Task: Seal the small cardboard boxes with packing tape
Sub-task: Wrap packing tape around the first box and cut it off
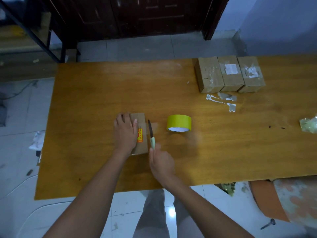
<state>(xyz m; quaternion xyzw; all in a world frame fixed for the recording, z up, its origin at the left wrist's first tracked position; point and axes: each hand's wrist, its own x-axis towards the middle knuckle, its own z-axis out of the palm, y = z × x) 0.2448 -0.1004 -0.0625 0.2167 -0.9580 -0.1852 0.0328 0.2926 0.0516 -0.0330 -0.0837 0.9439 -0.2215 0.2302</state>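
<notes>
The right hand (160,162) is curled round the pale green handle of a small dark-bladed knife (151,133), blade pointing away from the person and lying along the right side of the small brown cardboard box (139,133). A strip of clear packing tape (153,128) seems to run from the box top out over the wood toward the yellow-sided roll of tape (178,123), which stands just right of the box, near the middle of the orange-brown wooden table (103,93). The left hand (125,131) lies flat on the box with fingers straight, pressing it down, thumb near the red and yellow label.

The step looks like cutting the strip free. To do it well, keep the left palm firm so the box cannot slide, hold the tape taut, and draw the blade close to the box edge in one pull, away from the pressing fingers. Then smooth the loose end down the side.

Three more brown boxes (229,74) stand in a row at the table's far right corner, with torn tape scraps (223,99) just in front of them.
</notes>
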